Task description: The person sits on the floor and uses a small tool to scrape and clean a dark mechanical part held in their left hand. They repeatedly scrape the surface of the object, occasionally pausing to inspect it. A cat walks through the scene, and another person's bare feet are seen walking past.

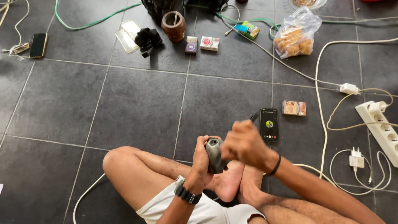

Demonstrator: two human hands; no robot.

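At the bottom centre of the frame, a person sits cross-legged on a dark grey tiled floor (pixel 137 108), bare knees and feet showing, in white shorts. The left hand (pixel 202 159), with a black watch on its wrist, is curled around a small dark grey carved object (pixel 215 155), rounded like a stone or wooden piece with a hollow at its top, held upright just above the feet. The right hand (pixel 244 143), a black band on its wrist, is closed at the object's right side and grips a thin dark tool (pixel 253 117) whose tip pokes up past the knuckles. Just right of the hands, a smartphone (pixel 269 124) lies face up with its screen lit, and a small box (pixel 294 108) lies beside it. At the right edge sits a white power strip (pixel 379 126) with trailing cables. Across the top of the frame are a brown carved cup (pixel 173 25), a clear bag of pastries (pixel 295 35) and, at upper left, another phone (pixel 38 45).
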